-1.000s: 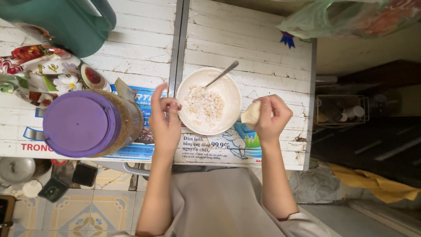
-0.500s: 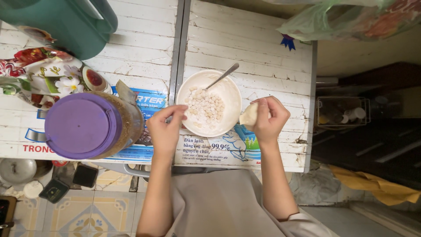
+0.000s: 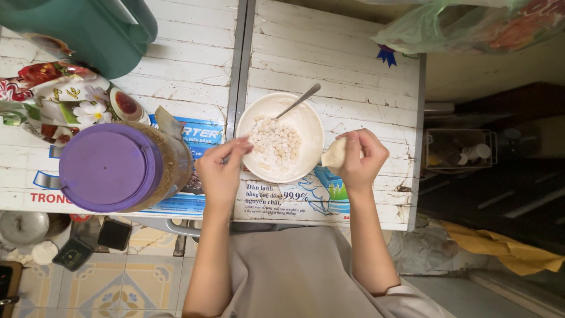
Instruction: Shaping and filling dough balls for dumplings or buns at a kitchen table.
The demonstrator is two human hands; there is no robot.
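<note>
White bowl (image 3: 306,126) holds small pale balls (image 3: 275,144) and a spoon (image 3: 300,101). Left hand (image 3: 220,171) fingertips are pinched together at its rim; right hand (image 3: 360,159) is clamped on a dough lump (image 3: 334,156), partly hidden.

White bowl (image 3: 281,112) of little dough balls (image 3: 275,144) dead center, spoon (image 3: 299,101) poking toward 1 o'clock. Left hand (image 3: 220,174) at its 8 o'clock rim, right hand (image 3: 362,159) pinching a dough lump (image 3: 334,156) at 3.

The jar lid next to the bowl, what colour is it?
Purple. The jar lid shows plainly in the head view, left of the white bowl.
</note>
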